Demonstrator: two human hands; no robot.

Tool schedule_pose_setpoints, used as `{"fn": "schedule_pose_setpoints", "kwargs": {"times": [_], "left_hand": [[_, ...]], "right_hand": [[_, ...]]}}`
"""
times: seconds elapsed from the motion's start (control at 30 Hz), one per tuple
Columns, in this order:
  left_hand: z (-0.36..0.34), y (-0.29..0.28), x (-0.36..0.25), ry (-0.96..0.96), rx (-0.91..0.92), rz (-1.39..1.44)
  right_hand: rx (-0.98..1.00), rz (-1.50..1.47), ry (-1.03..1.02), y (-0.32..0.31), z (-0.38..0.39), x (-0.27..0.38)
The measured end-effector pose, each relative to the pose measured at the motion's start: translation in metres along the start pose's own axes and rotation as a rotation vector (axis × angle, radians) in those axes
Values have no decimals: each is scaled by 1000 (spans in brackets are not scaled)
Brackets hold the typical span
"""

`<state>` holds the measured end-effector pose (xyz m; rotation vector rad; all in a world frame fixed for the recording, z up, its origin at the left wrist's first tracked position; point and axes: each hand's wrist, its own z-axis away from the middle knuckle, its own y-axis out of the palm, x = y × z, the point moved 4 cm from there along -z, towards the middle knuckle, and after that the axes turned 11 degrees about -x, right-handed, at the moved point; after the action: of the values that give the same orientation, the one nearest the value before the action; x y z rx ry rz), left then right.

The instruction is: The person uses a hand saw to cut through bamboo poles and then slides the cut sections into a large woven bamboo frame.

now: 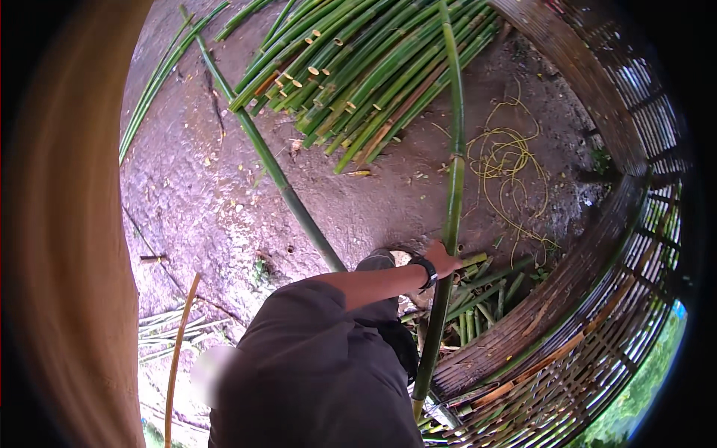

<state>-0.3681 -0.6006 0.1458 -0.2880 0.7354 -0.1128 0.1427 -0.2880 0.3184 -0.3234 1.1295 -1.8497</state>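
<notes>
The green pole (455, 172) is in front of you, its long axis running from the top of the view down to the right side of your body, slightly slanted; your left hand (444, 261) has its grip closed around it, with more of the pole seen beyond the grip than below it; this hand is the only one in view, and I cannot tell where your right hand is; just beside the grip, on the right, lie cut offcuts (485, 295); farther out are the yellow cord (502, 153), the slatted lattice (553, 388) and, ahead, the heap (373, 82) of poles on the ground (194, 187).
</notes>
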Motion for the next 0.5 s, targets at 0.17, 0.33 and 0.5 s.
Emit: {"fn": "schedule_pose_setpoints", "kwargs": {"times": [0.17,0.33,0.5], "left_hand": [[-25,-15,-54,84,-105,-33],[-119,-54,-111,158,-39,419],[-146,-93,-178,138,-25,834]], "right_hand": [[16,-27,20,0,1,18],[-20,-119,53,7,-11,55],[-158,-262,182,-65,-68,182]]}}
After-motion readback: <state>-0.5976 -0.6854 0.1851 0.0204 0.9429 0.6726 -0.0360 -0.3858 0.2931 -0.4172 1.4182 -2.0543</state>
